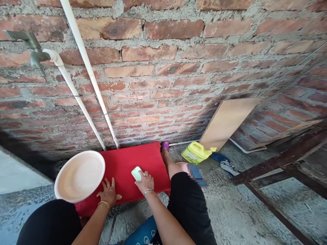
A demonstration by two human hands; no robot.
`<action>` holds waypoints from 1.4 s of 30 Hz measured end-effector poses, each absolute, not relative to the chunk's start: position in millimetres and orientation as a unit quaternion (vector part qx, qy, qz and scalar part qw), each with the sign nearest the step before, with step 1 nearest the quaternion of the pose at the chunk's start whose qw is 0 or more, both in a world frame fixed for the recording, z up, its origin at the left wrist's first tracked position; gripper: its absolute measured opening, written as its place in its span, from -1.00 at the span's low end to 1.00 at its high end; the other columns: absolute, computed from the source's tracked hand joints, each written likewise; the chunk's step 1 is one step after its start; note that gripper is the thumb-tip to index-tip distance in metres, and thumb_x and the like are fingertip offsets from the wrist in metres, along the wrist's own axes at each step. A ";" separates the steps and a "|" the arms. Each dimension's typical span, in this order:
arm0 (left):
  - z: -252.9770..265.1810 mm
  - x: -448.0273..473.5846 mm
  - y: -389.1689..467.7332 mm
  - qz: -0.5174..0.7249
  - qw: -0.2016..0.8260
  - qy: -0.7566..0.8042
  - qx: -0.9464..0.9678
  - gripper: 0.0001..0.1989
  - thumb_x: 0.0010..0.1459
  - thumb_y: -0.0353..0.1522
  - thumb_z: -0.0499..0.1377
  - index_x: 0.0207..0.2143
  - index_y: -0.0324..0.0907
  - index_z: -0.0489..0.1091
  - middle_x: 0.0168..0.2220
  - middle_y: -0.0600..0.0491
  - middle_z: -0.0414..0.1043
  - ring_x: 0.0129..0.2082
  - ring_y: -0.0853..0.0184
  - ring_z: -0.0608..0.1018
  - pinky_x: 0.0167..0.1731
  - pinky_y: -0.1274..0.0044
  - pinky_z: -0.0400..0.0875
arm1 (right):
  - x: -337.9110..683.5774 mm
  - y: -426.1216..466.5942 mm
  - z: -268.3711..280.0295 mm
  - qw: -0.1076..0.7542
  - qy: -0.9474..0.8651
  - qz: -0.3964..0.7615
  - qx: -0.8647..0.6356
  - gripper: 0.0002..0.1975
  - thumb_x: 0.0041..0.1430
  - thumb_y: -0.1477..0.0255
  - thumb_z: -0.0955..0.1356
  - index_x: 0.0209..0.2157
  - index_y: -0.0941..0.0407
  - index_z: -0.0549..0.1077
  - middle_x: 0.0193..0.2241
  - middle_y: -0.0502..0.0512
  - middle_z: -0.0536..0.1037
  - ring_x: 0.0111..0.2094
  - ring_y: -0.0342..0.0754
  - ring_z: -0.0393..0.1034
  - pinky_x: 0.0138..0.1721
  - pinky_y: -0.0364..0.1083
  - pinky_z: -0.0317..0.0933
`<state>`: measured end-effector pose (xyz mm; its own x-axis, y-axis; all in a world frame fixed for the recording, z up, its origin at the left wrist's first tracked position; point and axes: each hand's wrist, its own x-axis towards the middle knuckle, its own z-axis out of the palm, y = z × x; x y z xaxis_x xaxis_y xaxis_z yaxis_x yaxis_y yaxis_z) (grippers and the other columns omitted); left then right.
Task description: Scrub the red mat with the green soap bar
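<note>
Right hand (pixel 145 183) closed around a pale green object (pixel 137 173), a person presses it to the red cloth-covered worktop (pixel 120 160), right of its middle, as the left hand (pixel 108 193), fingers spread and holding nothing, rests on the cloth near the front edge, well apart from the right. Just beside the left hand, a pale basin (pixel 80 173) sits at the worktop's left end. Beyond rises a brick wall (pixel 163 54); a yellow-green jug (pixel 195 153) stands on the floor (pixel 230 207) at right.
</note>
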<state>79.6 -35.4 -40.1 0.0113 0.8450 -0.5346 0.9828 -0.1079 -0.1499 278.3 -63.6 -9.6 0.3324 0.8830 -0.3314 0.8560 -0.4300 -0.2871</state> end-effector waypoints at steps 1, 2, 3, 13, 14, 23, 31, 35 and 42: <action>-40.3 79.8 -35.6 -0.258 0.132 0.654 0.698 -0.05 0.08 -0.10 0.18 0.37 -0.08 -0.28 0.39 -0.32 -0.33 0.34 -0.23 -0.10 -0.13 -0.07 0.34 | 290.0 -64.2 -7.9 0.029 -0.506 0.215 -0.835 -0.44 0.03 0.21 0.39 0.11 -0.14 0.33 -0.04 0.12 0.43 -0.06 0.06 0.35 0.00 0.03 0.11; -40.7 79.9 -36.0 -0.257 0.128 0.654 0.700 -0.05 0.08 -0.10 0.18 0.37 -0.08 -0.28 0.39 -0.32 -0.32 0.34 -0.23 -0.10 -0.13 -0.07 0.34 | 298.8 -64.9 -6.3 0.029 -0.483 0.205 -0.851 -0.45 0.05 0.20 0.38 0.12 -0.13 0.32 -0.06 0.13 0.43 -0.07 0.06 0.36 -0.01 0.02 0.12; -41.2 79.8 -36.4 -0.255 0.124 0.654 0.701 -0.06 0.08 -0.10 0.18 0.37 -0.08 -0.27 0.39 -0.33 -0.32 0.34 -0.22 -0.09 -0.13 -0.06 0.35 | 303.9 -65.5 -5.1 0.031 -0.468 0.195 -0.861 -0.46 0.07 0.19 0.37 0.12 -0.11 0.32 -0.06 0.15 0.43 -0.07 0.06 0.36 -0.02 0.02 0.12; -44.7 78.5 -37.8 -0.251 0.110 0.657 0.702 -0.10 0.10 -0.10 0.16 0.37 -0.07 -0.24 0.39 -0.32 -0.31 0.34 -0.21 -0.08 -0.14 -0.03 0.36 | 253.6 -61.7 -21.9 0.032 -0.604 0.248 -0.757 -0.35 -0.01 0.11 0.42 0.14 -0.15 0.29 0.11 0.19 0.34 0.05 0.16 0.31 0.03 0.07 0.08; -43.9 78.6 -37.7 -0.253 0.109 0.657 0.702 -0.11 0.12 -0.11 0.15 0.37 -0.07 -0.25 0.39 -0.31 -0.30 0.34 -0.20 -0.08 -0.14 -0.03 0.36 | 260.3 -61.7 -19.8 0.028 -0.588 0.246 -0.770 -0.37 -0.01 0.12 0.42 0.14 -0.15 0.30 0.10 0.19 0.35 0.04 0.15 0.31 0.02 0.06 0.08; -46.4 77.9 -36.7 -0.255 0.119 0.652 0.704 -0.07 0.10 -0.08 0.15 0.37 -0.11 -0.27 0.38 -0.35 -0.31 0.34 -0.27 -0.11 -0.15 -0.08 0.34 | 289.0 -59.5 -2.8 0.053 -0.499 0.188 -0.845 -0.42 0.09 0.08 0.35 0.13 -0.06 0.31 -0.02 0.20 0.41 -0.04 0.10 0.34 -0.08 0.00 0.13; -42.2 78.4 -36.4 -0.253 0.123 0.652 0.705 -0.07 0.10 -0.09 0.15 0.37 -0.11 -0.28 0.39 -0.35 -0.33 0.34 -0.24 -0.09 -0.13 -0.07 0.34 | 242.3 -57.3 -11.7 0.036 -0.606 0.230 -0.760 -0.42 0.02 0.12 0.40 0.10 -0.11 0.33 0.01 0.15 0.39 0.00 0.13 0.31 -0.02 0.03 0.11; -42.7 81.3 -36.9 -0.253 0.119 0.654 0.703 -0.05 0.08 -0.06 0.17 0.37 -0.10 -0.26 0.38 -0.35 -0.29 0.33 -0.26 -0.10 -0.13 -0.09 0.33 | 298.0 -62.3 -3.5 0.012 -0.495 0.196 -0.846 -0.45 0.06 0.16 0.38 0.11 -0.06 0.33 -0.03 0.18 0.41 -0.05 0.11 0.35 -0.08 -0.01 0.15; -41.3 81.9 -35.7 -0.248 0.132 0.655 0.701 0.05 -0.02 0.01 0.23 0.37 -0.11 -0.23 0.37 -0.39 -0.28 0.32 -0.33 -0.12 -0.12 -0.15 0.28 | 269.2 -47.3 -3.2 0.039 -0.528 0.207 -0.823 -0.44 0.07 0.15 0.38 0.12 -0.04 0.32 -0.05 0.17 0.42 -0.08 0.07 0.37 -0.06 -0.04 0.16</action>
<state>81.9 -35.7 -41.3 0.0186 0.8537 -0.5205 0.9843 -0.1069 -0.1402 269.2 -47.3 -3.2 0.3563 0.8851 -0.2994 0.8532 -0.4389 -0.2820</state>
